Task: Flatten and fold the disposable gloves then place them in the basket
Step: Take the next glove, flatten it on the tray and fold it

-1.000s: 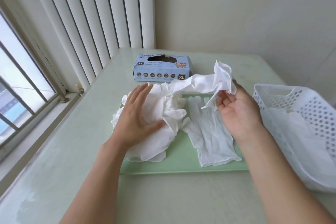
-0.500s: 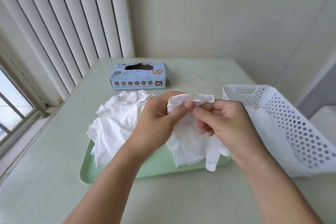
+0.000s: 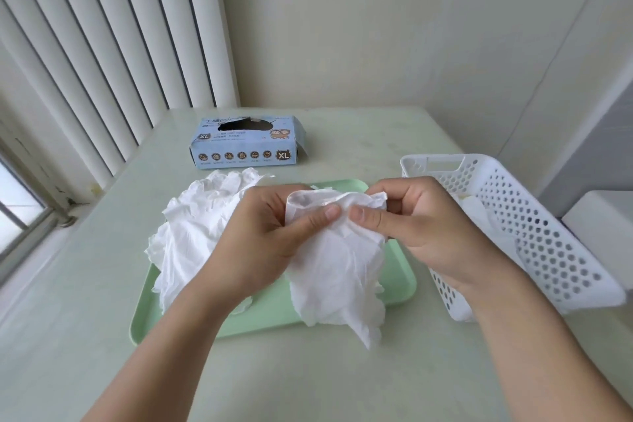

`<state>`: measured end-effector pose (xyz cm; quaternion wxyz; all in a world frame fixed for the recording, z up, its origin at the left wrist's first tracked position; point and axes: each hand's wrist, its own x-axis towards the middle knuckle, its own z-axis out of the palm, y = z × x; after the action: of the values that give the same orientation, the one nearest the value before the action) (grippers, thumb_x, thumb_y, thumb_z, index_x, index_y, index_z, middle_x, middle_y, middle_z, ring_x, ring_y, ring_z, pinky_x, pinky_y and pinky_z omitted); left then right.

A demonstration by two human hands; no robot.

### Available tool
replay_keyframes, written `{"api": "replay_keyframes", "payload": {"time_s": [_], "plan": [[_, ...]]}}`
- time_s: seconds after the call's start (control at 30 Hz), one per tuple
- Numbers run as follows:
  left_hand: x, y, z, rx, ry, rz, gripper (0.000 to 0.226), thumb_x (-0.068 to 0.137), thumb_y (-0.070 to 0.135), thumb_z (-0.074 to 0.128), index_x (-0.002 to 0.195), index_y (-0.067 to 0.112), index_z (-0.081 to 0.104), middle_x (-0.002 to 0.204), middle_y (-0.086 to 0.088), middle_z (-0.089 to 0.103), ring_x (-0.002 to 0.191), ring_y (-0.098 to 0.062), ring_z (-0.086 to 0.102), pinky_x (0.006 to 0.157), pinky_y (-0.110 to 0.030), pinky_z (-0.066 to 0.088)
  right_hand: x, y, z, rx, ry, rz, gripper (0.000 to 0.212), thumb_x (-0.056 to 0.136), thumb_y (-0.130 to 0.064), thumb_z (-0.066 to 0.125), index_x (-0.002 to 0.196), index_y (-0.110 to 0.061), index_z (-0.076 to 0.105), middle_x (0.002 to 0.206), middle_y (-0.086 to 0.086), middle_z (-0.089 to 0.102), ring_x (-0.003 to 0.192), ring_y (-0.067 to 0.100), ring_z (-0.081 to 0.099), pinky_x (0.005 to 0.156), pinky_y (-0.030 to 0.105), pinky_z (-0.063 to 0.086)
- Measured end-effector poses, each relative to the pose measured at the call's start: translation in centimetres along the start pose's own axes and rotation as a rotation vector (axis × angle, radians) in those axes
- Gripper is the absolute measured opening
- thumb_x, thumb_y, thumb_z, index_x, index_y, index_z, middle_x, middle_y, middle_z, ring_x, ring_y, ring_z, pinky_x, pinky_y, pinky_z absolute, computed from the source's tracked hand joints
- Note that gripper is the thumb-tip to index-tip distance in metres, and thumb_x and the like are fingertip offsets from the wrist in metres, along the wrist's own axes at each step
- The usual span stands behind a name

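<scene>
A crumpled white disposable glove (image 3: 337, 271) hangs above the pale green tray (image 3: 400, 281), held up by its cuff. My left hand (image 3: 263, 243) pinches the cuff's left part between thumb and fingers, and my right hand (image 3: 421, 226) pinches the right part. A heap of crumpled white gloves (image 3: 198, 226) lies on the tray's left half, partly hidden behind my left hand. The white perforated basket (image 3: 534, 236) stands to the right of the tray, with white gloves inside it.
A blue glove box (image 3: 248, 142) marked XL sits behind the tray. Vertical blinds and a window line the left side. A white object (image 3: 603, 226) stands beyond the basket at the right. The pale table (image 3: 342, 377) extends toward me.
My left hand left the heap and joined my right hand on one glove. Both hands now hold its cuff spread wider, and the glove hangs lower over the tray.
</scene>
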<state>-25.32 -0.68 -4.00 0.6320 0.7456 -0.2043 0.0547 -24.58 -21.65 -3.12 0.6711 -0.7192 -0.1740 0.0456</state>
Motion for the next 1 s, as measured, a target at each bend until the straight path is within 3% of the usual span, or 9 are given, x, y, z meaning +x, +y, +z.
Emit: {"api": "replay_keyframes", "payload": {"time_s": [0.1,0.23,0.33,0.43,0.5,0.63,0.7,0.77,1.0], "plan": [[2.9,-0.5,-1.0,0.15,0.021,-0.031,0.031,0.089,0.029,0.077,0.083,-0.001,0.071,0.079,-0.026,0.067,0.064,-0.018,0.058,0.057,-0.032,0.043,3.2,-0.2,-0.6,-0.152,0.071,-0.02,0.042,0.083,-0.028,0.083,0.083,0.011,0.066,0.076,0.015,0.059,0.072,0.02,0.051,0.063,0.032,0.04],[8.2,0.0,-2.1,0.256,0.119,0.054,0.026,0.092,0.03,0.072,0.083,0.005,0.073,0.082,-0.024,0.07,0.067,-0.016,0.057,0.064,-0.034,0.045,8.0,-2.2,-2.0,-0.309,0.244,-0.125,0.028,0.086,-0.021,0.081,0.068,-0.005,0.067,0.068,0.004,0.058,0.064,0.012,0.048,0.061,0.03,0.037],[9.8,1.3,-2.2,0.338,0.196,0.205,0.023,0.096,0.026,0.067,0.084,0.007,0.073,0.064,0.005,0.067,0.061,-0.003,0.056,0.063,-0.024,0.042,9.4,-3.4,-2.7,-0.299,0.329,-0.219,0.018,0.082,-0.022,0.08,0.078,-0.007,0.073,0.077,0.006,0.07,0.071,0.013,0.059,0.069,0.032,0.046],[8.1,0.3,-1.2,0.512,0.208,0.328,0.018,0.1,0.024,0.065,0.094,0.011,0.076,0.074,0.018,0.067,0.07,0.0,0.061,0.07,-0.014,0.046,8.0,-1.2,-2.4,-0.459,0.397,-0.246,0.016,0.082,-0.019,0.081,0.073,-0.021,0.068,0.072,-0.01,0.068,0.068,0.004,0.062,0.069,0.027,0.048],[5.5,-2.8,-0.3,0.643,0.145,0.341,0.018,0.099,0.028,0.066,0.097,0.014,0.077,0.084,0.014,0.07,0.075,-0.003,0.062,0.073,-0.007,0.043,5.5,1.8,-1.6,-0.662,0.378,-0.208,0.016,0.082,-0.02,0.08,0.073,-0.021,0.067,0.075,-0.01,0.067,0.072,0.007,0.064,0.07,0.029,0.05],[-0.6,-8.8,1.5,0.683,-0.09,0.264,0.015,0.099,0.024,0.065,0.089,0.016,0.072,0.089,0.008,0.071,0.082,-0.013,0.066,0.072,-0.033,0.053,0.4,7.1,1.0,-1.033,0.188,-0.1,0.012,0.086,-0.021,0.072,0.079,-0.024,0.062,0.083,-0.01,0.057,0.081,0.017,0.059,0.068,0.034,0.049],[-2.1,-9.6,1.8,0.735,-0.145,0.265,0.01,0.094,0.025,0.066,0.089,0.021,0.073,0.089,0.011,0.071,0.082,-0.012,0.065,0.065,-0.034,0.054,-1.2,7.9,2.3,-1.167,0.104,-0.014,0.007,0.092,-0.021,0.061,0.086,-0.023,0.06,0.093,-0.006,0.056,0.089,0.017,0.056,0.069,0.037,0.05],[-2.1,-9.2,1.6,0.786,-0.164,0.277,0.009,0.092,0.028,0.067,0.089,0.026,0.074,0.088,0.014,0.072,0.079,-0.012,0.065,0.064,-0.032,0.054,-2.1,8.3,2.8,-1.177,0.057,0.052,0.006,0.094,-0.02,0.055,0.09,-0.022,0.059,0.098,-0.005,0.055,0.092,0.017,0.052,0.07,0.035,0.048],[-2.9,-9.3,2.4,0.782,-0.324,0.328,0.005,0.088,0.029,0.066,0.089,0.03,0.071,0.077,0.012,0.068,0.07,-0.015,0.061,0.07,-0.034,0.051,-2.7,8.6,1.3,-1.052,0.07,0.08,0.014,0.08,-0.022,0.06,0.072,-0.022,0.048,0.079,-0.008,0.049,0.071,0.011,0.048,0.061,0.034,0.045]]}}
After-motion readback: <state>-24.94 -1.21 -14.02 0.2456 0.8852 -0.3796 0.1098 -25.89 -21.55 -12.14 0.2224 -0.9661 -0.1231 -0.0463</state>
